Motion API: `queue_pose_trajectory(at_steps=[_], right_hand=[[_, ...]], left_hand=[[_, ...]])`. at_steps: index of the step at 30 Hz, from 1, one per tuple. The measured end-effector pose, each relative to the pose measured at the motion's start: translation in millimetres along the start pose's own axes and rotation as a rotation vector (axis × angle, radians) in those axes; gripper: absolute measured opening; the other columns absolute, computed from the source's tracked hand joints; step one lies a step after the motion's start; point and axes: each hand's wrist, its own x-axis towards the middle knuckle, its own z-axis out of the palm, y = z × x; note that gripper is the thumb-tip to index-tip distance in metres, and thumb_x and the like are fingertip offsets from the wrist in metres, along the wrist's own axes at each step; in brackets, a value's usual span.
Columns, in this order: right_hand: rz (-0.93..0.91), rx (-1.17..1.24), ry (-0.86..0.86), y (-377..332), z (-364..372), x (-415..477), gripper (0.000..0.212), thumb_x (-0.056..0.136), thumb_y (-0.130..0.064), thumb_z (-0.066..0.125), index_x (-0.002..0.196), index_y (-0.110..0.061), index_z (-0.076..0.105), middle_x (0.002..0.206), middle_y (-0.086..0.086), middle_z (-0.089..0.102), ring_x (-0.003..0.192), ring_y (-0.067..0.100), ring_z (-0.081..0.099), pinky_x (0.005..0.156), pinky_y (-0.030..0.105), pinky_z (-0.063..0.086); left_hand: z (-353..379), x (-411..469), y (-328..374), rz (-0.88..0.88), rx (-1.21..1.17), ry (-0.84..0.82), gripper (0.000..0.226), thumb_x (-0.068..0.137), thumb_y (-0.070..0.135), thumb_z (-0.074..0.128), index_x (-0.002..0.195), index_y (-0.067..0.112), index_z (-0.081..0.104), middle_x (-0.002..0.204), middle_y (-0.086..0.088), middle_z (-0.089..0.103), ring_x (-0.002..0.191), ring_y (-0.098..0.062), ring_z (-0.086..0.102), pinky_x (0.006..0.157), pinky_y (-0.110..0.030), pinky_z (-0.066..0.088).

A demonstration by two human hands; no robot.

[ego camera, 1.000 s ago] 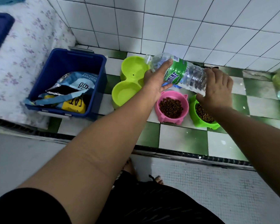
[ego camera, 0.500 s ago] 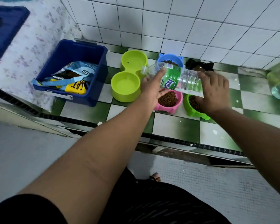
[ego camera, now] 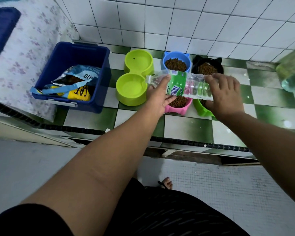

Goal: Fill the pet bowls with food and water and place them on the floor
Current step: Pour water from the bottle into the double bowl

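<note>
A clear water bottle point(ego camera: 191, 86) with a green label lies tilted sideways, its open mouth over the near cup of a lime-green double bowl point(ego camera: 131, 90). My left hand point(ego camera: 160, 96) grips the bottle near its neck. My right hand point(ego camera: 225, 96) holds its base. Kibble fills a blue bowl point(ego camera: 176, 63), a black bowl point(ego camera: 207, 67) and a pink bowl point(ego camera: 180, 103). A green bowl point(ego camera: 202, 110) is partly hidden under my right hand. All stand on a green and white checkered tiled ledge point(ego camera: 186, 126).
A blue plastic bin point(ego camera: 71, 77) at the left holds an opened cat food bag point(ego camera: 75, 82). A large translucent water container point(ego camera: 293, 74) stands at the far right. White tiled wall behind. A floral cloth point(ego camera: 24, 48) lies on the left. My foot point(ego camera: 167, 183) stands on the floor below.
The bottle has come down and to the left, so its mouth now hangs over the near cup of the double bowl. The blue and black bowls behind it have come into view.
</note>
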Motion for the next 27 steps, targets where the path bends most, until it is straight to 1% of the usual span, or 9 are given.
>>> queue_pose_trajectory(at_steps=[12,27], right_hand=[[-0.025,-0.019,0.048,-8,-8,1,0.081,0.068,-0.012,0.076,0.141,-0.013,0.042,0.136,0.02,0.046,0.125,0.038,0.041,0.112,0.051,0.026],[-0.013,-0.029,0.054,-11,-14,-1,0.083,0.067,-0.01,0.077,0.142,-0.013,0.042,0.137,0.02,0.045,0.127,0.038,0.041,0.113,0.052,0.026]], left_hand=[[-9,2,3,-0.024,-0.023,-0.012,0.06,0.083,0.034,0.084,0.13,0.013,0.054,0.125,-0.019,0.069,0.101,-0.036,0.073,0.076,-0.045,0.065],[-12,-2,4,-0.033,-0.028,-0.022,0.064,0.081,0.034,0.086,0.131,0.012,0.054,0.126,-0.018,0.069,0.099,-0.036,0.074,0.074,-0.043,0.065]])
